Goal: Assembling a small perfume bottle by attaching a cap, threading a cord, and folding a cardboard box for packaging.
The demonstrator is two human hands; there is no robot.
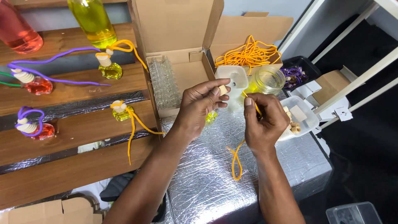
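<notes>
Both hands meet over the silver foil-covered counter (215, 178), close enough that the work between them stays at eye level under the head camera. Left hand (202, 103) is curled nearly closed, thumb and fingertips pinching a small pale wooden cap (223, 89), and beneath its palm a small yellow-filled glass bottle (212, 117) peeks out; whether the hand grips that bottle or it merely hangs there I cannot tell. Right hand (262, 120) is closed narrow too, pinching a yellow-orange cord (236, 159) near its upper end, so the tip points toward the cap while the rest loops down loosely onto the foil. Holding the cord that close to its end keeps the tip stiff and aimed.

Supplies sit just behind the hands, within reach: an open cardboard box holding rows of empty clear glass bottles (165, 81), a tangle of orange cords (248, 54) lying in a second cardboard box, a clear glass jar (268, 79), and a clear plastic tub of wooden caps (299, 114) beside the right wrist. To the left, stepped brown wooden shelves (74, 124) carry corded little bottles, yellow ones (121, 111) with orange cords and red ones (36, 85) with purple cords, spaced apart as if on display, with tall bottles of yellow (93, 18) and red liquid (16, 29) at the top
</notes>
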